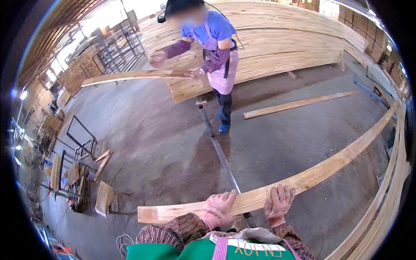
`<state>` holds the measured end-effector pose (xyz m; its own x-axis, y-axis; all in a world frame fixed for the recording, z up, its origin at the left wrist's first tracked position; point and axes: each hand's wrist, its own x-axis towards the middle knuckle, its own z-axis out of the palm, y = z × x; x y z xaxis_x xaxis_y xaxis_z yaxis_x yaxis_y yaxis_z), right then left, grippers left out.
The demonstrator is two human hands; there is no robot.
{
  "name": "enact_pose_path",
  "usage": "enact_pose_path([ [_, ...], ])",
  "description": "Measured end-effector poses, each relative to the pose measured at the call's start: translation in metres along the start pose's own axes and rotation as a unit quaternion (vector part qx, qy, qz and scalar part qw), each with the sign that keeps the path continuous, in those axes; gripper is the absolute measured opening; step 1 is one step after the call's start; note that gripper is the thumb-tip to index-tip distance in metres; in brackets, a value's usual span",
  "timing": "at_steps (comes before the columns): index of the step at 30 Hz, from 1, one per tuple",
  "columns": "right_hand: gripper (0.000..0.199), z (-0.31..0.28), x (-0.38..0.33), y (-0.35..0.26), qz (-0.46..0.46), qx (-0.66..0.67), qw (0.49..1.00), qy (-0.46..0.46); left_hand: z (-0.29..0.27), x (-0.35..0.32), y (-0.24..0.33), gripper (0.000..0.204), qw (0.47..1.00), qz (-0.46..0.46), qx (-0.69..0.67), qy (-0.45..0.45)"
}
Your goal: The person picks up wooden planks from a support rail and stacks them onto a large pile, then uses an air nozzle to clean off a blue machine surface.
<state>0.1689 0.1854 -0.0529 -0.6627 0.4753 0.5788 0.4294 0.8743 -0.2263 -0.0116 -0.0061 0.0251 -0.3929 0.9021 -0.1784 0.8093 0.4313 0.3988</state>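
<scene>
I hold a long pale wooden plank point(312, 173) crosswise in front of me; it runs from low left up to the far right. My left hand point(219, 208), in a pink work glove, grips its near edge. My right hand point(278, 203), also gloved, grips it a little further right. A co-worker point(212, 47) in a blue shirt and pink apron stands opposite, holding another long plank point(130, 76) with both hands.
A big stack of planks point(268, 47) fills the back. A single board point(299, 104) lies on the concrete floor at right. More planks point(385, 208) curve along the right edge. Metal frames and wooden offcuts point(78, 169) stand at left. A metal rail point(221, 151) crosses the floor.
</scene>
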Motion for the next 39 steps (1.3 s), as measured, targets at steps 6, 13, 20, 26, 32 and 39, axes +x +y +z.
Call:
enact_pose_path([
  [6,0.043,0.010,-0.011,0.005,-0.009,-0.024,1.000,-0.001,0.012,-0.004,-0.007,0.094,0.999,0.015,0.004,0.050],
  [13,0.042,0.017,-0.019,0.010,-0.020,-0.037,0.999,0.007,0.002,-0.002,-0.005,0.102,0.999,-0.018,0.017,-0.035],
  [20,0.045,0.016,-0.019,0.012,-0.023,-0.033,0.999,-0.001,0.010,-0.002,-0.007,0.103,0.999,-0.021,0.027,-0.009],
  [26,0.044,0.018,-0.019,0.012,-0.017,-0.041,0.999,-0.004,0.007,0.000,-0.007,0.105,0.999,-0.023,0.020,-0.024],
  [32,0.042,0.018,-0.018,0.010,-0.018,-0.032,0.999,0.009,0.011,-0.001,-0.010,0.106,1.000,-0.011,0.016,-0.004],
  [39,0.042,0.013,-0.014,0.006,-0.011,-0.023,1.000,0.002,0.011,-0.001,-0.008,0.107,1.000,-0.015,0.007,0.004],
])
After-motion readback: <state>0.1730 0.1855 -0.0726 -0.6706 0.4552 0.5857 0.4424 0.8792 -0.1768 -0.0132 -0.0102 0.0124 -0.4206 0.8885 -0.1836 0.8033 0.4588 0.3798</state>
